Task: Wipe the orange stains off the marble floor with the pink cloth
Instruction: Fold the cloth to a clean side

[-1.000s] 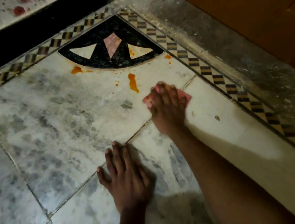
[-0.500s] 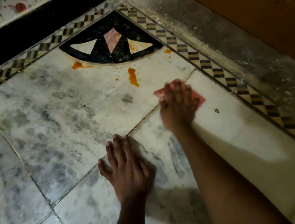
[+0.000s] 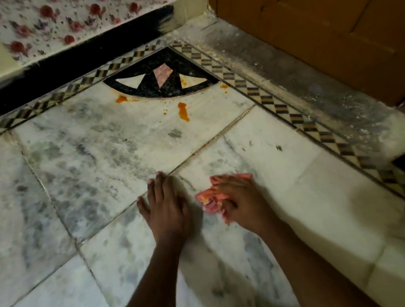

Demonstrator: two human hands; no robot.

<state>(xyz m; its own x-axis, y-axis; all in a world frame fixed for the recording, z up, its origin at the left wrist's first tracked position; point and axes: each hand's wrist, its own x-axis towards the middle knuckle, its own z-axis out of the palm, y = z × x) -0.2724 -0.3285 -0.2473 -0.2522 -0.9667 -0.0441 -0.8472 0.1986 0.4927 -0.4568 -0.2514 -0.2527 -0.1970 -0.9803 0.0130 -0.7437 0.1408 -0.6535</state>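
Hands low in my view. Left hand [image 3: 166, 208] flat on marble floor [image 3: 94, 159], fingers straight, palm down, holding nothing. Right hand [image 3: 243, 204] presses on pink cloth [image 3: 209, 199], fingers bent over bunched fabric; cloth lies on floor just beside left hand, yellow-orange smears on its folds. Orange stains [image 3: 183, 112] well ahead of cloth, near black corner inlay [image 3: 164, 79]; smaller blot [image 3: 121, 99] at inlay's left edge. I read no writing, see no containers. Wooden door [image 3: 332, 8] at right.
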